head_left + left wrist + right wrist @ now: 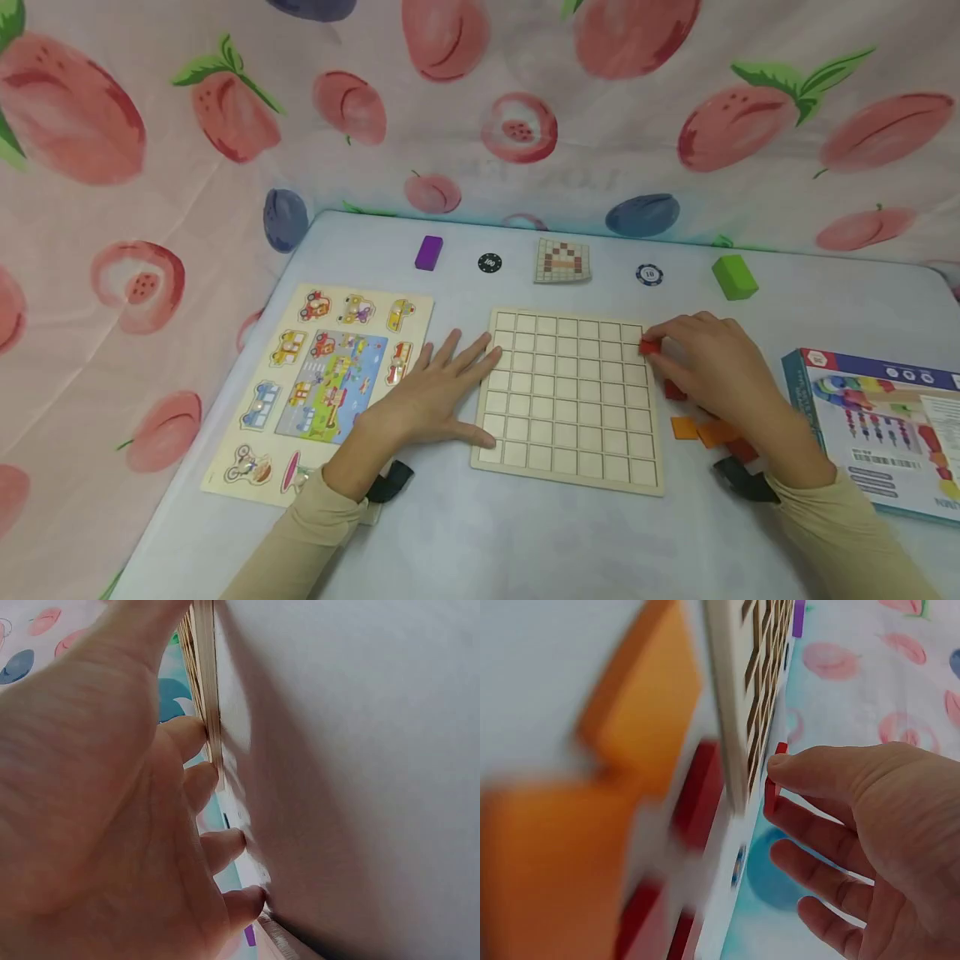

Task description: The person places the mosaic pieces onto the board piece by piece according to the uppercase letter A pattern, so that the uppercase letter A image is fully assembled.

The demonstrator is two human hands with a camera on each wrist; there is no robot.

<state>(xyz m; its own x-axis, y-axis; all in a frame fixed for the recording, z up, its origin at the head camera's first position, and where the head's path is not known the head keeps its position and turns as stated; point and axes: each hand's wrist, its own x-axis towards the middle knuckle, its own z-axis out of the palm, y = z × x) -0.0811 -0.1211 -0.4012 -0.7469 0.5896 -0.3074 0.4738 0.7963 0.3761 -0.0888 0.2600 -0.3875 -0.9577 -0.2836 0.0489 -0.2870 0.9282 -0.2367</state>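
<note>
A pale wooden grid board [566, 400] lies on the white table, its square cells bare. My left hand [431, 396] is spread flat, with fingers and thumb touching the board's left edge. At the board's upper right edge, my right hand [708, 367] pinches a small red square tile [772, 784] between thumb and index finger. Beneath and beside that hand lie orange tiles [684, 428] and red tiles [674, 390], partly hidden in the head view. The right wrist view shows the orange tiles [652, 705] blurred and close up.
A knobbed vehicle puzzle [337, 383] lies left, partly under the left forearm. Along the back are a purple block [429, 252], a black chip [490, 263], a pattern card [562, 262], a blue-white chip [649, 274] and a green block [735, 277]. A box [885, 433] lies right.
</note>
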